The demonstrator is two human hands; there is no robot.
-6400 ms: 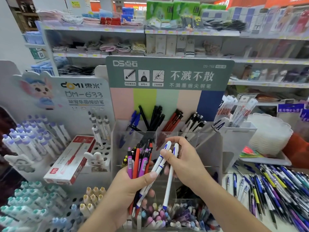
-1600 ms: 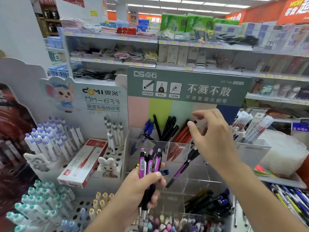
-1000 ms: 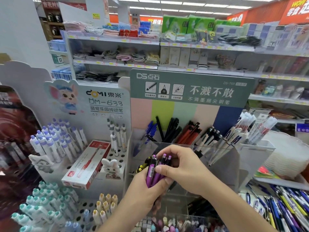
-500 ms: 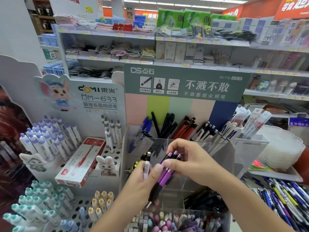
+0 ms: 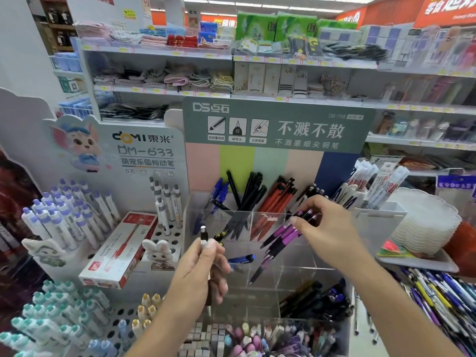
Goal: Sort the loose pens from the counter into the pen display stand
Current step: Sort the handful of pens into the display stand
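Note:
My right hand [image 5: 332, 233] pinches a small bunch of purple pens [image 5: 284, 234], tips slanting down-left over a middle compartment of the clear acrylic pen display stand [image 5: 371, 228]. My left hand [image 5: 203, 274] grips a few remaining pens [image 5: 204, 234] upright in front of the stand's left side: a dark one with a white cap, a yellow-and-black one and a blue one sticking out to the right. The stand's back row holds blue, black, red and white pens. Loose pens [image 5: 438, 297] lie heaped on the counter at the right.
A white holed stand [image 5: 108, 202] with purple-capped pens and a red-and-white pen box [image 5: 121, 251] is at the left. Teal and yellow capped pens fill the lower left. A stack of white trays [image 5: 425, 222] sits right of the acrylic stand. Store shelves rise behind.
My right hand has pulled the purple pens out of my left hand's bunch and carried them up and to the right over the stand. My left hand stays put with fewer pens.

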